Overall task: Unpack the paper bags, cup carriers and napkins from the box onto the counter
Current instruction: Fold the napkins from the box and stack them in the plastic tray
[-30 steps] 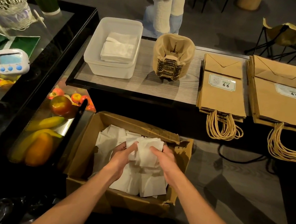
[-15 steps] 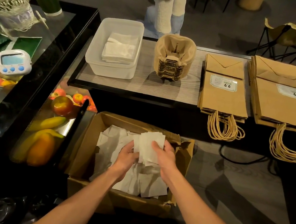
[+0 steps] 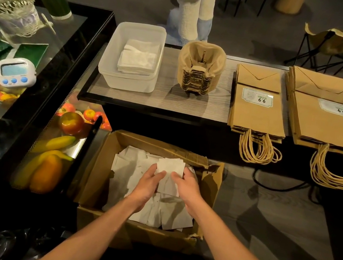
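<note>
An open cardboard box (image 3: 209,187) on the floor holds several loose white napkins (image 3: 128,168). My left hand (image 3: 148,184) and my right hand (image 3: 188,187) grip a small stack of napkins (image 3: 171,169) between them, just above the pile. On the counter (image 3: 192,106) stand a clear plastic tub (image 3: 129,78) with folded napkins inside, a stack of brown cup carriers (image 3: 200,69), and two piles of flat paper bags (image 3: 257,107), (image 3: 330,114) with handles hanging over the edge.
A glass display case (image 3: 37,135) with fruit sits left of the box. A white timer (image 3: 15,72) and a wicker basket (image 3: 12,10) rest on its top. A plush alpaca (image 3: 192,5) and a folding chair (image 3: 336,48) stand beyond the counter.
Both hands have gathered the napkins into a tighter stack and lifted it slightly above the pile in the box.
</note>
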